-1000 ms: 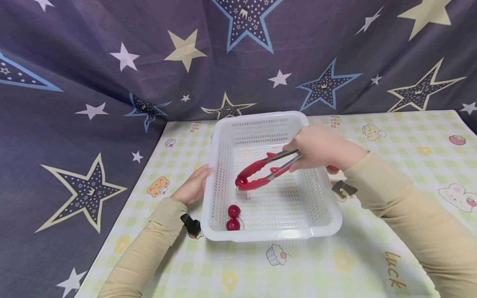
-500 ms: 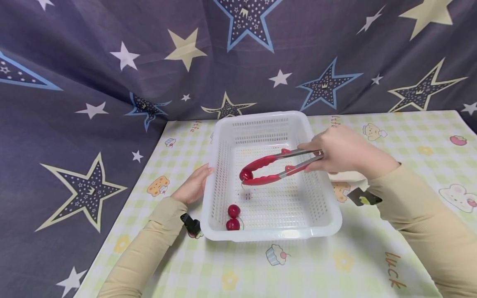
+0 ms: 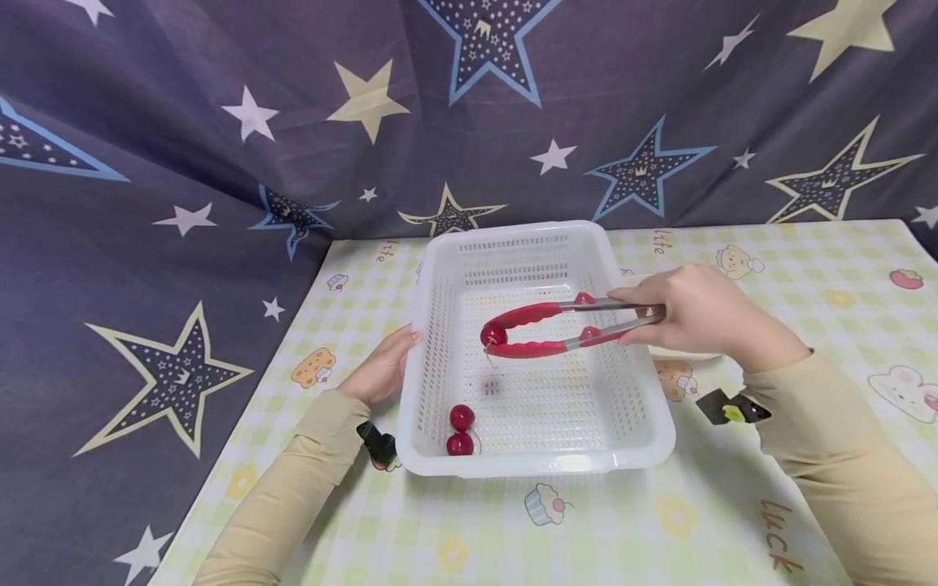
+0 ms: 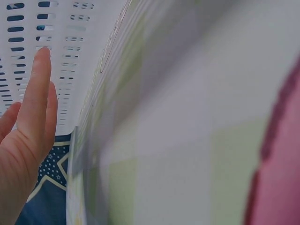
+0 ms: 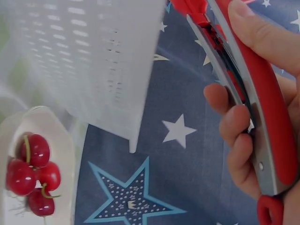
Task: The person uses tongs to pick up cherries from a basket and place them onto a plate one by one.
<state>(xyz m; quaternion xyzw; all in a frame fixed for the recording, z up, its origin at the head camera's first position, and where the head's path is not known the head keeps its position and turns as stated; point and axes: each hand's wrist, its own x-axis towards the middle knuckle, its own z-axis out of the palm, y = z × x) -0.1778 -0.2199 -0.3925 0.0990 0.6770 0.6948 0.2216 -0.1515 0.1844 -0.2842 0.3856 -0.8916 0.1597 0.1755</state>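
A white perforated basket (image 3: 535, 464) rests on the counter (image 3: 469, 537), which has a green-and-white checked cover with printed cartoon pictures. The person's right hand (image 3: 699, 313), beyond the basket's right rim, grips the handle end of a pair of red-and-metal tongs (image 3: 529, 350), which reach across that rim into the basket. Between their red tips is pinched a dark red cherry (image 3: 493, 334), its thin stem hanging down; it is over the basket's floor, closer to the left wall than to the right. The left hand (image 3: 381, 366) lies against the outside of the basket's left wall, its index finger extended along the slots. In the basket's near left corner sit two more cherries (image 3: 462, 418), one touching the other, with a curved stem beside them. Just beside the basket's right wall, partly covered by the right hand in the head view, is a white dish (image 5: 67, 159) of stemmed cherries (image 5: 21, 177); four show in the right wrist view. Past the basket's far side hangs a dark cloth (image 3: 506, 163) printed with stars.
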